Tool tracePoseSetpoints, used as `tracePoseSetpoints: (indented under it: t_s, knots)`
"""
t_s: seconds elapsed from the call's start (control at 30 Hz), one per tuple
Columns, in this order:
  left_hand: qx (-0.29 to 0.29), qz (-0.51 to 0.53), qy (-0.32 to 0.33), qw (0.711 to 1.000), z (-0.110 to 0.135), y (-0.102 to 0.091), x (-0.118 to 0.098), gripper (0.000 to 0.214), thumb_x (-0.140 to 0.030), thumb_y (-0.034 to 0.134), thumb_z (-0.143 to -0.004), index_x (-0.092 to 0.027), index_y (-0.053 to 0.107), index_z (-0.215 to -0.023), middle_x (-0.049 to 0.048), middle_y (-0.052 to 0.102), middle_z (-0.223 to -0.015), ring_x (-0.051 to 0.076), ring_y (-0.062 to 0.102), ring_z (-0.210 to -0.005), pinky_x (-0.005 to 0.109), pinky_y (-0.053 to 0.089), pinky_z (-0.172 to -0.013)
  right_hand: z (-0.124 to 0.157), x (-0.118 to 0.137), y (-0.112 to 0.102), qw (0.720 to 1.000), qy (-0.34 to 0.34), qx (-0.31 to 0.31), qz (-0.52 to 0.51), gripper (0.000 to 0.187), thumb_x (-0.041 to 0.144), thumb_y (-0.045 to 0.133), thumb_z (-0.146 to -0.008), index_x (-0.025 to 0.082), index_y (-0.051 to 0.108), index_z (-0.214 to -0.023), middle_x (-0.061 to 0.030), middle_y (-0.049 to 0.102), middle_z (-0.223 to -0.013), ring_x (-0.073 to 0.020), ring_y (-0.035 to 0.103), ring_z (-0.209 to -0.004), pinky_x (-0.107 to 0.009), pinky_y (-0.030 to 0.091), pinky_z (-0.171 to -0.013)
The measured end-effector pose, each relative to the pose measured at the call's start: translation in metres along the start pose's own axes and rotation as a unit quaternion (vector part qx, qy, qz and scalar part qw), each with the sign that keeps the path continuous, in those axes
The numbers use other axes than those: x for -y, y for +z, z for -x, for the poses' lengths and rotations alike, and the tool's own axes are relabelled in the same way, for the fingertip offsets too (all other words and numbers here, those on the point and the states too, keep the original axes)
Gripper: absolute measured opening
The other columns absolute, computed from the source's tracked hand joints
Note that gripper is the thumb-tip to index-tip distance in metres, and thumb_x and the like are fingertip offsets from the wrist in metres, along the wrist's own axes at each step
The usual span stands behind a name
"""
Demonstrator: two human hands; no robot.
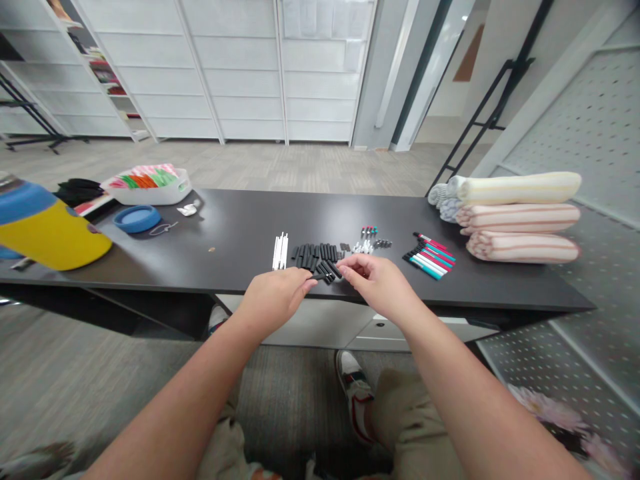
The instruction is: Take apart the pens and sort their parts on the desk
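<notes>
My left hand point(276, 295) is at the front edge of the black table point(240, 233), fingers pinched on a small black pen cap at the near end of a row of black pen caps point(316, 254). My right hand point(376, 280) is close beside it, fingers curled and pinched at the same pile; what it holds is hidden. White pen barrels point(281, 251) lie left of the caps. Small pen tips and parts point(369, 241) lie behind my right hand. Assembled coloured pens point(429, 256) lie in a row to the right.
Rolled striped towels point(520, 215) are stacked at the right end. A white tray of coloured items point(149, 182), a blue lid point(137, 218), earbuds point(189, 209) and a yellow and blue object point(45, 227) sit at the left. My legs and shoes are below the table.
</notes>
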State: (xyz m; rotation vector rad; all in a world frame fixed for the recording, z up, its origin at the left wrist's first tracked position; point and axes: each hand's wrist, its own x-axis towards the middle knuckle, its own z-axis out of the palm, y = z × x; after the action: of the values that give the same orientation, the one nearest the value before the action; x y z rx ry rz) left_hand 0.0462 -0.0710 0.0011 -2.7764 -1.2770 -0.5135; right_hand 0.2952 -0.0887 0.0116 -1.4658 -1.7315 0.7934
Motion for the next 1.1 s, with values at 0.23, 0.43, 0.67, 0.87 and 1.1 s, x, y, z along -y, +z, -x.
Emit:
tracePoseSetpoints:
  t_s: [0.23, 0.43, 0.67, 0.87, 1.1]
  knots:
    - [-0.003, 0.008, 0.001, 1.000, 0.000, -0.001, -0.001, 0.033, -0.042, 0.041, -0.112, -0.023, 0.068, -0.113, 0.0035, 0.078, -0.106, 0.020, 0.073, -0.097, 0.029, 0.051, -0.075, 0.005, 0.000, -0.012, 0.974, -0.051, -0.026, 0.219, 0.012, 0.019, 0.067, -0.091, 0.022, 0.078, -0.088, -0.0043, 0.071, -0.085, -0.0181, 0.062, -0.073, -0.030, 0.044, -0.069]
    - [-0.002, 0.004, 0.001, 1.000, 0.000, -0.002, -0.002, 0.033, -0.042, 0.041, -0.112, -0.023, 0.068, -0.113, 0.0040, 0.078, -0.106, 0.021, 0.073, -0.096, 0.030, 0.051, -0.076, 0.005, -0.005, -0.010, 0.967, -0.059, -0.021, 0.249, 0.009, 0.016, 0.068, -0.090, 0.021, 0.077, -0.092, -0.0043, 0.070, -0.086, -0.0177, 0.063, -0.073, -0.030, 0.045, -0.070]
    - [-0.005, 0.002, 0.010, 1.000, 0.001, 0.000, -0.001, 0.033, -0.041, 0.040, -0.112, -0.022, 0.067, -0.111, 0.0041, 0.078, -0.104, 0.020, 0.073, -0.095, 0.030, 0.050, -0.075, 0.010, 0.003, -0.009, 0.970, -0.121, -0.055, 0.202, 0.017, 0.027, 0.071, -0.093, 0.021, 0.074, -0.109, -0.0059, 0.070, -0.098, -0.0194, 0.065, -0.083, -0.033, 0.050, -0.078]
    - [0.001, -0.002, 0.025, 1.000, 0.001, -0.002, -0.003, 0.035, -0.042, 0.039, -0.112, -0.022, 0.068, -0.112, 0.0042, 0.076, -0.101, 0.020, 0.072, -0.090, 0.030, 0.050, -0.074, 0.013, 0.016, -0.002, 0.965, -0.222, -0.007, 0.141, 0.012, 0.024, 0.066, -0.099, 0.023, 0.073, -0.109, -0.0074, 0.070, -0.105, -0.0209, 0.065, -0.099, -0.035, 0.052, -0.089]
    - [-0.001, 0.008, 0.032, 0.999, 0.002, -0.003, -0.002, 0.033, -0.042, 0.042, -0.111, -0.022, 0.069, -0.115, 0.0051, 0.077, -0.103, 0.020, 0.072, -0.092, 0.029, 0.051, -0.076, 0.012, 0.017, -0.005, 0.966, -0.218, 0.003, 0.140, 0.011, 0.019, 0.060, -0.101, 0.022, 0.068, -0.095, -0.0064, 0.068, -0.098, -0.0201, 0.063, -0.094, -0.033, 0.049, -0.084]
